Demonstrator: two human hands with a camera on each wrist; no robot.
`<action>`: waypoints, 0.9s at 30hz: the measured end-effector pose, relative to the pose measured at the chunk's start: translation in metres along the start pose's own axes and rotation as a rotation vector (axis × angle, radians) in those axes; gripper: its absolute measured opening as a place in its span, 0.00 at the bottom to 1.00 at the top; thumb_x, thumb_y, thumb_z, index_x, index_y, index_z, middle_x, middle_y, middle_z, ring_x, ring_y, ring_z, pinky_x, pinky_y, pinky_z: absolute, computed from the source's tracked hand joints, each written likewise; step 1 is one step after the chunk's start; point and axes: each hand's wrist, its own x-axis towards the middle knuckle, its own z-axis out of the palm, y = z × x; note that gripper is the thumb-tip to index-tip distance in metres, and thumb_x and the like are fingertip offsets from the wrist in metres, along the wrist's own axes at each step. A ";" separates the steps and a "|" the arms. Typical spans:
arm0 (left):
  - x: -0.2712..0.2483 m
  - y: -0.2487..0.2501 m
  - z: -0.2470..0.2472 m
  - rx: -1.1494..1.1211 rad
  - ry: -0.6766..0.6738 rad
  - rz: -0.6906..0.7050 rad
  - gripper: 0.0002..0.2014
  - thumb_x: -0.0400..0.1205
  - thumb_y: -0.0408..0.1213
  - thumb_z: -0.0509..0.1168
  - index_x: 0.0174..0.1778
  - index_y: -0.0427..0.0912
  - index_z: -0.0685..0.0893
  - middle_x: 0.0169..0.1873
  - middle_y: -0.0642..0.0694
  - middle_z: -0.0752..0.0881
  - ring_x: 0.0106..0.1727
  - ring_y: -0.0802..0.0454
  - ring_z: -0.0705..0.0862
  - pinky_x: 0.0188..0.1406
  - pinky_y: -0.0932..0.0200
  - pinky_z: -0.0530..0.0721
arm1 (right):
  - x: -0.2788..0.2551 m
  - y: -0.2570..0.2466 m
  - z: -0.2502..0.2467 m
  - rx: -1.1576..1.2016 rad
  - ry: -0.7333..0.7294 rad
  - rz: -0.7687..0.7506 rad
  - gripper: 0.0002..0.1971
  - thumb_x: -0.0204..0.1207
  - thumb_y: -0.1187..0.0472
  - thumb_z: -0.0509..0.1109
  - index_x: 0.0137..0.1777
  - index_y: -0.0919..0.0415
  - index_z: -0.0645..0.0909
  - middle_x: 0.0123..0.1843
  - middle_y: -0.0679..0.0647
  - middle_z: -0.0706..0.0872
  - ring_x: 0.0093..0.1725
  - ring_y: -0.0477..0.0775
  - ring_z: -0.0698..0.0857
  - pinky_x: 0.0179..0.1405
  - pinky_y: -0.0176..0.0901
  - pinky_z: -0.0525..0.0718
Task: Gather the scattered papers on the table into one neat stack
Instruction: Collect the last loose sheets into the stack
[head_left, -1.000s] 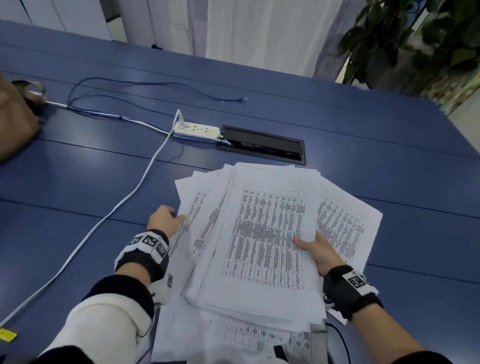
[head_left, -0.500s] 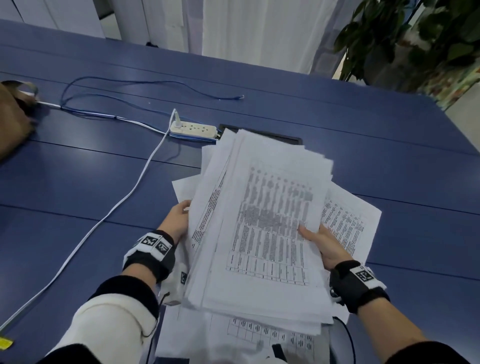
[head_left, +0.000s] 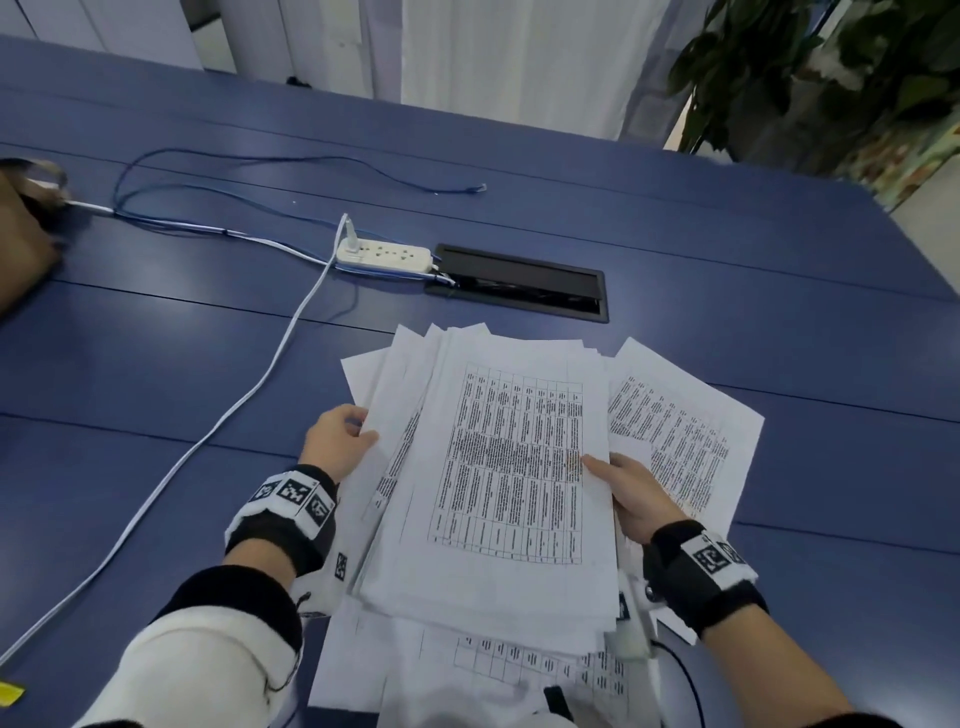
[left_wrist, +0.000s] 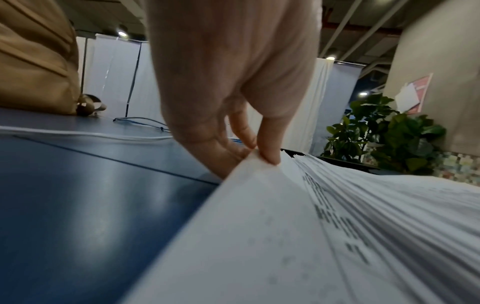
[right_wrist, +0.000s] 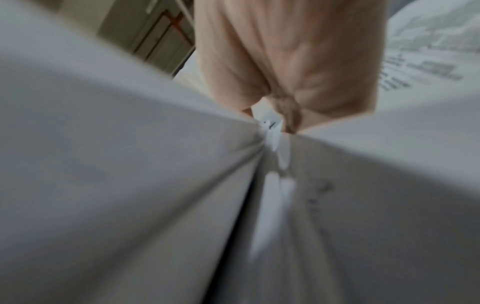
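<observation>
Left hand (head_left: 337, 441) pinching the left edge of the paper stack (head_left: 514, 467), thumb on top, fingers beneath, right hand (head_left: 631, 493) gripping the stack's right edge, thumb across the top sheet, both forearms reaching forward, wrists banded

- The paper stack (head_left: 511, 467), tilted up half a second ago, has dropped back nearer the worktop (head_left: 156, 389).
- The black cable box (head_left: 519, 283) shows fully again.
</observation>
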 end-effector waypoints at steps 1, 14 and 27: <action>-0.001 0.000 -0.002 0.047 0.049 -0.006 0.13 0.76 0.32 0.69 0.56 0.35 0.83 0.44 0.41 0.84 0.52 0.42 0.83 0.57 0.53 0.78 | -0.003 0.007 -0.003 -0.039 0.030 -0.021 0.20 0.81 0.57 0.64 0.70 0.66 0.71 0.62 0.62 0.83 0.58 0.63 0.84 0.61 0.59 0.82; -0.030 0.004 0.019 -0.211 -0.384 -0.086 0.19 0.79 0.30 0.66 0.66 0.31 0.77 0.61 0.40 0.84 0.62 0.43 0.82 0.67 0.47 0.77 | -0.022 0.021 -0.001 -0.099 0.092 -0.118 0.15 0.83 0.64 0.59 0.68 0.55 0.68 0.66 0.58 0.77 0.59 0.56 0.81 0.60 0.49 0.80; -0.012 0.005 0.042 -0.140 -0.444 -0.076 0.45 0.63 0.60 0.76 0.70 0.38 0.70 0.67 0.46 0.78 0.66 0.45 0.79 0.67 0.45 0.77 | -0.027 0.007 0.012 -0.103 -0.048 -0.055 0.23 0.82 0.59 0.62 0.74 0.68 0.67 0.65 0.59 0.80 0.63 0.60 0.81 0.68 0.55 0.77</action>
